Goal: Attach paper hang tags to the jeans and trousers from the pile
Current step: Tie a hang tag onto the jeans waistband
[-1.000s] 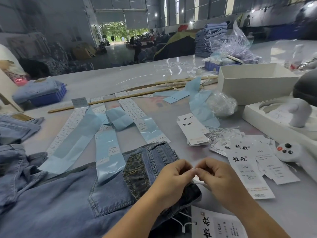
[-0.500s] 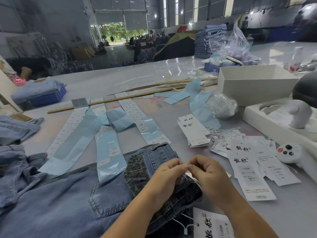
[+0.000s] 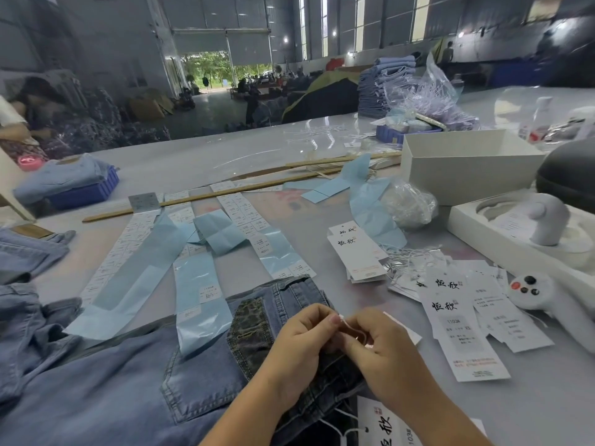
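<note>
1. While both hands work at its waistband, the pair of jeans (image 3: 106, 391) lies flat on the grey worktop (image 3: 180, 162), taking up the near left.
2. Beyond the jeans, long blue paper strips (image 3: 135, 278) with white size stickers fan out toward a wooden stick (image 3: 206, 196).
3. Far right of the jeans stands an open white box (image 3: 463, 175).
4. Just right of the jeans, loose hang tags (image 3: 457, 320) lie spread, with a neater stack of tags (image 3: 357, 255) behind them.
5. At the jeans' near right edge another hang tag (image 3: 386, 426) lies, its white string running onto the denim.
6. Over the jeans' waistband the left hand (image 3: 299, 346) and right hand (image 3: 383, 352) meet, fingertips together, each pinching a thin white string (image 3: 342, 318).
</note>
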`<action>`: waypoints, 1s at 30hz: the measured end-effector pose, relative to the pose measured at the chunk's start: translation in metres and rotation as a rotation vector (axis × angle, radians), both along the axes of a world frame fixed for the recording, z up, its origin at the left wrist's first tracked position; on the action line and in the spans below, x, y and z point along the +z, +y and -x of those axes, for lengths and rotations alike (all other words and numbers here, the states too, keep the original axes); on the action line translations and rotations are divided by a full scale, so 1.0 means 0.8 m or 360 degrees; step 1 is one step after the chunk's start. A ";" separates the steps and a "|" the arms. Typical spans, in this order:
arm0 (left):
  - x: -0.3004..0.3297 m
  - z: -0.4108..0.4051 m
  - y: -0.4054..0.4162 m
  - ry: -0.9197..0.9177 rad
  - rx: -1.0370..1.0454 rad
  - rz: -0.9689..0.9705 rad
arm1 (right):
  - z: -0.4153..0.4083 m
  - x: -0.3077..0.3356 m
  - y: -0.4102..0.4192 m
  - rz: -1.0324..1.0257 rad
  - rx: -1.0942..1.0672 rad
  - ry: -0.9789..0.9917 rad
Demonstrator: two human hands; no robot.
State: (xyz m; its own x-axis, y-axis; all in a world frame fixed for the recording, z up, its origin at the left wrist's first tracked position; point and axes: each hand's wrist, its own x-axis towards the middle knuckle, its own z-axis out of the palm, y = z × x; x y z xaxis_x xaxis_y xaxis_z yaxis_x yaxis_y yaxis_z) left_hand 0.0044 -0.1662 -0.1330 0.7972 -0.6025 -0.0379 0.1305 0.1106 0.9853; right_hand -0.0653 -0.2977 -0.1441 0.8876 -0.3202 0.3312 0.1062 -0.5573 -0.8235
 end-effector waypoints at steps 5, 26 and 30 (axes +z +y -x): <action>-0.001 -0.001 0.001 -0.0116 0.0026 -0.0100 | 0.001 0.006 -0.003 -0.0032 -0.0032 -0.0055; 0.004 0.001 0.002 -0.0203 -0.0042 -0.0154 | -0.008 0.008 0.001 -0.0618 0.0017 -0.0040; 0.005 0.004 0.002 -0.0275 -0.0043 -0.0248 | -0.009 -0.003 0.008 -0.0585 -0.0142 -0.0022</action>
State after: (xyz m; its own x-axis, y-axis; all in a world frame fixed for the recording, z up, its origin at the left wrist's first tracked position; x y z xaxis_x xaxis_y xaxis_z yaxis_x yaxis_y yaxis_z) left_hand 0.0014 -0.1643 -0.1286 0.7835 -0.6213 0.0037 -0.0408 -0.0455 0.9981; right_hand -0.0581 -0.2912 -0.1461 0.8471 -0.4958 0.1914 0.0829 -0.2324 -0.9691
